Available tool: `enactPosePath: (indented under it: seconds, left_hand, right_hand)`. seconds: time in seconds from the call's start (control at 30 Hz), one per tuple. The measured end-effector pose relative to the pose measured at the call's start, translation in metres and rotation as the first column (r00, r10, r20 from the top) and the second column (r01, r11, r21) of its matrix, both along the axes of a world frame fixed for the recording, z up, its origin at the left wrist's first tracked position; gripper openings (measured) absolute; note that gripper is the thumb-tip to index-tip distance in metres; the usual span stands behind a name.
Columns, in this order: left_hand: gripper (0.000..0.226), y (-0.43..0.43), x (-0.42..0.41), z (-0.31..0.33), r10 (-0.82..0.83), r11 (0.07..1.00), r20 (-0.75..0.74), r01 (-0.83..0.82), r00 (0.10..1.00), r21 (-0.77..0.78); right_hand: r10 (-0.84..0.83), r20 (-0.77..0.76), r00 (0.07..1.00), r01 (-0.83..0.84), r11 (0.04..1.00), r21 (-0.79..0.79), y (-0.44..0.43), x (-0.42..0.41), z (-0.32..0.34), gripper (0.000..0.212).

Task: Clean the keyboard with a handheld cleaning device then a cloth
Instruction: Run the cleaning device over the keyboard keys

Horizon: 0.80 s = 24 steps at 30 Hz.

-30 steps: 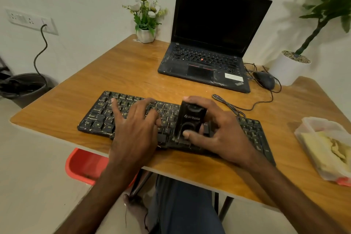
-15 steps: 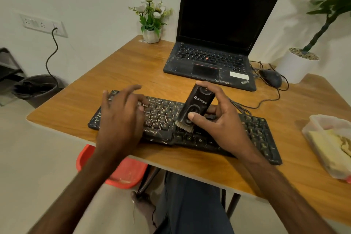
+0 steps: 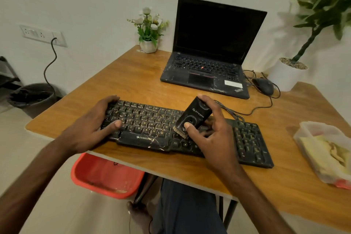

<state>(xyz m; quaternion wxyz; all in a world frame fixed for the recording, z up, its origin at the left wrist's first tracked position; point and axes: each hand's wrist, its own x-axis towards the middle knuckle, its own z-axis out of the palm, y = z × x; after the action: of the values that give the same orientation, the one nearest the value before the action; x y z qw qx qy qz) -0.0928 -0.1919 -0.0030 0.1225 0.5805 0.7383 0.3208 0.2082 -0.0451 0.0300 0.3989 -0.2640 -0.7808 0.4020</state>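
Keyboard (image 3: pixel 148 119) lies flat on worktop (image 3: pixel 133 81), near front edge. Right grip (image 3: pixel 210 131) clamped round black cleaning device (image 3: pixel 195 116), thumb on its front, brush end tilted down at middle keys. Left grip (image 3: pixel 91 125) clasps keyboard's left end, fingers curled over far edge, thumb on keys.

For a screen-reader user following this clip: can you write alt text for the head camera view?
A person's right hand holds a black handheld cleaning device tilted, its brush on the middle keys of a black keyboard, while the left hand grips the keyboard's left end. Behind on the wooden table sit an open laptop, a mouse and a potted flower.
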Motion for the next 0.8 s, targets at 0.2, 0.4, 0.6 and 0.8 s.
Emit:
enactPosePath:
  seconds: [0.2, 0.4, 0.6, 0.8]
  left_hand:
    - [0.095, -0.007, 0.012, 0.002, -0.005, 1.0, 0.083, 0.003, 0.997, 0.029]
    - [0.137, -0.015, 0.01, 0.002, -0.048, 0.998, 0.206, 0.055, 0.977, -0.028]
    - [0.141, -0.011, 0.008, 0.001, -0.038, 0.999, 0.195, 0.043, 0.98, -0.022]
    - [0.142, -0.011, 0.011, 0.004, -0.02, 0.999, 0.17, 0.025, 0.985, -0.026]
  right_hand:
    - [0.006, 0.028, 1.0, -0.007, 1.0, 0.027, 0.005, -0.002, 0.009, 0.07]
    - [0.153, -0.062, 0.986, -0.159, 0.981, -0.108, -0.022, -0.002, 0.011, 0.072]
    - [0.207, 0.109, 0.972, -0.22, 0.967, 0.127, -0.027, 0.005, 0.014, 0.072]
    - [0.215, 0.195, 0.957, -0.272, 0.899, 0.342, -0.02, 0.017, 0.006, 0.076]
